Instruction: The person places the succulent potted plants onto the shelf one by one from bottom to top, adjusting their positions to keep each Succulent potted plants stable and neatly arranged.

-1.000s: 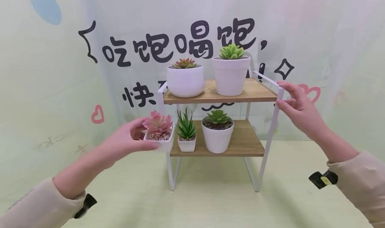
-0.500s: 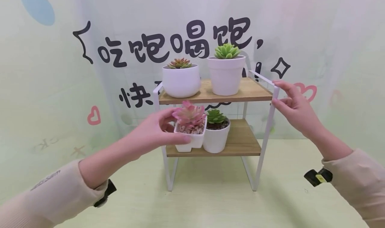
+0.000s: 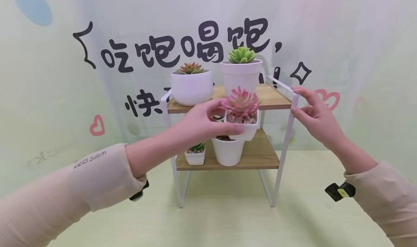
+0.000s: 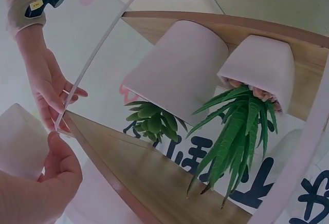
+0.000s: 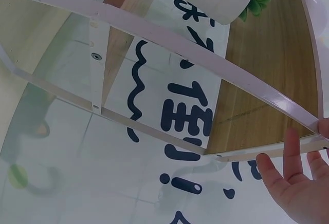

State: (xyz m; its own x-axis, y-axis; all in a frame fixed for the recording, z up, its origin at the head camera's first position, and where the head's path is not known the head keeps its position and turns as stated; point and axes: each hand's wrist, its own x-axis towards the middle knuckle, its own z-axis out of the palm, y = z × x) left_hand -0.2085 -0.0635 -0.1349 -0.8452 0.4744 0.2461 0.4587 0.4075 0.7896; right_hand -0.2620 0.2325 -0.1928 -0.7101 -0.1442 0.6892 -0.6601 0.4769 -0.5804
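Observation:
My left hand (image 3: 203, 118) holds a pink succulent (image 3: 241, 101) in a small square white pot (image 3: 250, 130), thumb across the pot's front. It is raised before the upper board of a two-tier shelf (image 3: 277, 99), overlapping the tall white pot (image 3: 242, 75) behind. In the left wrist view, curled fingers and thumb (image 4: 61, 162) grip the held pot (image 4: 20, 142); its plant is out of sight there. My right hand (image 3: 320, 118) pinches the shelf's front right upper corner between thumb and fingers. In the right wrist view, several fingers (image 5: 292, 157) lie along the white rail.
A round white pot (image 3: 191, 89) with a reddish succulent stands on the upper left. On the lower board (image 3: 260, 154) are a small aloe-like plant (image 3: 195, 158) and a white pot (image 3: 228, 153), partly hidden by the left arm. A lettered cloth (image 3: 146, 19) hangs behind.
My left hand has carried the pink succulent rightward and up, from left of the lower board to before the upper board. The right hand keeps its hold on the corner; the view shifts slightly.

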